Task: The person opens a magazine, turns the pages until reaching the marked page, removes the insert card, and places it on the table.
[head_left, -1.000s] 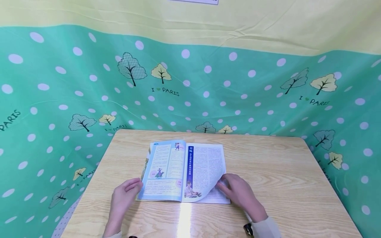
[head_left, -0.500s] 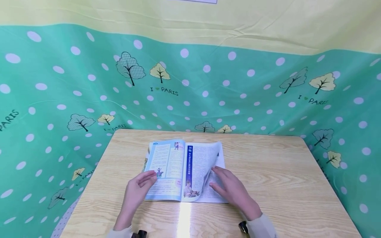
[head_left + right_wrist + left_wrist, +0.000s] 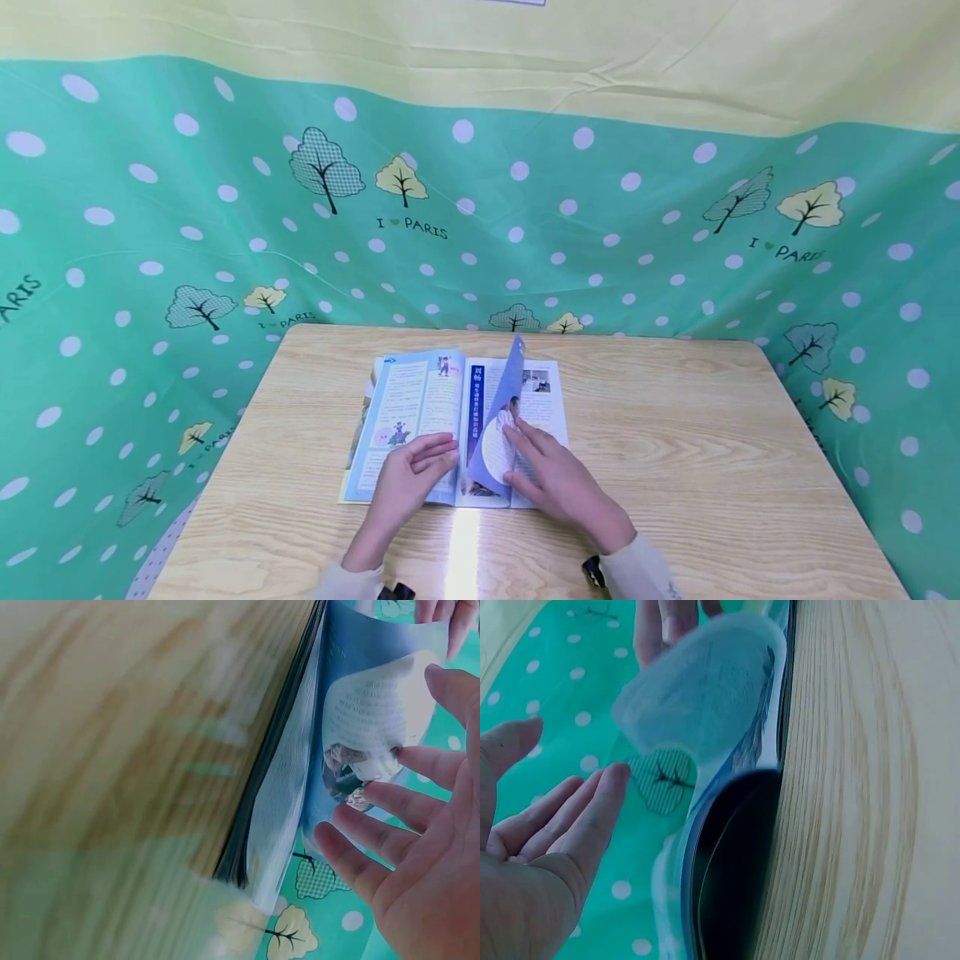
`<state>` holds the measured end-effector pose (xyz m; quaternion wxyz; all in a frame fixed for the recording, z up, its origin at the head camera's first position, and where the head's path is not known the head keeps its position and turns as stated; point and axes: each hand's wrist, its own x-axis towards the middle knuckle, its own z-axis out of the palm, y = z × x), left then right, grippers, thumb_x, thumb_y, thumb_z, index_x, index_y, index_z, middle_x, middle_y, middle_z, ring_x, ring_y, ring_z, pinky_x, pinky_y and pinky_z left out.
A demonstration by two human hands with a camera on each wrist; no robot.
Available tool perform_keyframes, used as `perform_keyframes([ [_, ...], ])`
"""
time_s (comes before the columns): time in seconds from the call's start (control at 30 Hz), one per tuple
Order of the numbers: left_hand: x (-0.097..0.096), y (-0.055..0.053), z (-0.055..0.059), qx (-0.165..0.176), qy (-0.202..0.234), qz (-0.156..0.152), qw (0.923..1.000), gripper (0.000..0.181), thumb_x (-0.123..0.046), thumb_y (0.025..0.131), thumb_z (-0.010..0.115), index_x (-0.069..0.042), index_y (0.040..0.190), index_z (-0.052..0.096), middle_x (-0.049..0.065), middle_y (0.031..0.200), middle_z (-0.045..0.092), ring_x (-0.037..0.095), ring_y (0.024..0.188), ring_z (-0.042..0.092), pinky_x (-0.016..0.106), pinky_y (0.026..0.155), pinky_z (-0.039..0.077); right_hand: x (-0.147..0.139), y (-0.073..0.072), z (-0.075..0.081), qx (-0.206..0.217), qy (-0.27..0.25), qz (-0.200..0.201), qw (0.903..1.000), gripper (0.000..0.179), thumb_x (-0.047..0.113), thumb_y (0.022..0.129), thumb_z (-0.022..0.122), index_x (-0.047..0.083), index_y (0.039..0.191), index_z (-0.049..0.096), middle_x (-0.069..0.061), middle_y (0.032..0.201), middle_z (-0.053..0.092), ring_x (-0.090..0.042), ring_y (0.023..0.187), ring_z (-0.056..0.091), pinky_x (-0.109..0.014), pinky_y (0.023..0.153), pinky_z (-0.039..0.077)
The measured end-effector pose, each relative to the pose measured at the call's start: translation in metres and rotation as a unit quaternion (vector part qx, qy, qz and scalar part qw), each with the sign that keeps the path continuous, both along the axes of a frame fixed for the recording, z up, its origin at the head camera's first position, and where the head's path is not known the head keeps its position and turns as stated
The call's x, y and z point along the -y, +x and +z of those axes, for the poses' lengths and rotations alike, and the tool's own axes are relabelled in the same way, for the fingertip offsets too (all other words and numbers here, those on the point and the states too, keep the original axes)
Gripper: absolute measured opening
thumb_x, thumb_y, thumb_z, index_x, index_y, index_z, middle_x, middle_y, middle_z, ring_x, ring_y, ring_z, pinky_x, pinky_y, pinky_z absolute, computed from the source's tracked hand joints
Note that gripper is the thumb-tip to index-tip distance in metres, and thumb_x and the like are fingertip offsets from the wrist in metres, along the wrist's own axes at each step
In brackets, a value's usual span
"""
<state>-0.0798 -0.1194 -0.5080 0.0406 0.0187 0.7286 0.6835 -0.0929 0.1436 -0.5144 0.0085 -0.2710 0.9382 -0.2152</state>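
Observation:
An open magazine [image 3: 405, 387] lies on the wooden table, its left page edged in light blue. One blue-backed leaf [image 3: 507, 387] stands raised and curved near the spine in the head view. Against that leaf my right hand [image 3: 562, 479] rests with fingers extended; in the right wrist view the spread fingers [image 3: 409, 806] touch its printed face. My left hand [image 3: 412, 479] hovers by the lower part of the left page near the spine, and holds nothing. The left wrist view shows its fingers [image 3: 585, 817] fairly straight and apart from the leaf.
The light wooden table [image 3: 675, 433] extends to both sides of the magazine. Behind it hangs a green and yellow curtain [image 3: 570, 217] with white dots and printed trees. Dark wrist devices [image 3: 592, 572] sit at both cuffs.
My right hand has moved left, carrying the leaf from a lifted corner to nearly upright at the spine. The left hand has moved right, from the magazine's left edge toward the spine.

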Motion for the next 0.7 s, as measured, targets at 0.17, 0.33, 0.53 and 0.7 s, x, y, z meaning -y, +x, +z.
perform_keyframes([
  [0.17, -0.009, 0.002, -0.002, 0.002, 0.01, -0.002, 0.9999, 0.043, -0.015, 0.089, 0.077, 0.007, 0.124, 0.064, 0.017, 0.112, 0.072, 0.025, 0.101, 0.071, 0.026, 0.088, 0.059, 0.005, 0.0, -0.001, -0.009, 0.009, 0.003, 0.9999, 0.07, 0.048, 0.1, 0.057, 0.016, 0.157, 0.033, -0.01, 0.162, 0.028, -0.032, 0.14, 0.04, -0.047, 0.114, 0.039],
  [0.33, -0.012, 0.004, -0.004, 0.019, 0.019, -0.005, 0.9996, 0.045, -0.015, 0.088, 0.079, 0.007, 0.123, 0.064, 0.019, 0.111, 0.071, 0.026, 0.1, 0.071, 0.027, 0.086, 0.06, 0.007, -0.002, -0.002, -0.023, 0.008, 0.011, 0.9996, 0.071, 0.046, 0.1, 0.059, 0.014, 0.158, 0.032, -0.012, 0.161, 0.029, -0.031, 0.139, 0.041, -0.046, 0.114, 0.04],
  [0.53, -0.013, 0.002, -0.006, 0.03, 0.04, 0.001, 0.9988, 0.043, -0.009, 0.089, 0.077, 0.011, 0.124, 0.062, 0.022, 0.106, 0.072, 0.03, 0.091, 0.073, 0.03, 0.08, 0.062, 0.008, -0.003, -0.002, -0.024, 0.011, 0.015, 0.9995, 0.072, 0.046, 0.099, 0.059, 0.013, 0.157, 0.032, -0.013, 0.162, 0.028, -0.031, 0.14, 0.04, -0.046, 0.114, 0.039],
  [0.7, -0.011, -0.002, -0.006, 0.039, 0.042, 0.003, 0.9983, 0.039, -0.006, 0.089, 0.075, 0.013, 0.122, 0.062, 0.023, 0.102, 0.072, 0.032, 0.084, 0.073, 0.03, 0.077, 0.063, 0.008, -0.003, -0.002, -0.022, 0.014, 0.014, 0.9996, 0.073, 0.046, 0.099, 0.06, 0.013, 0.157, 0.032, -0.013, 0.161, 0.028, -0.031, 0.139, 0.04, -0.046, 0.114, 0.04],
])
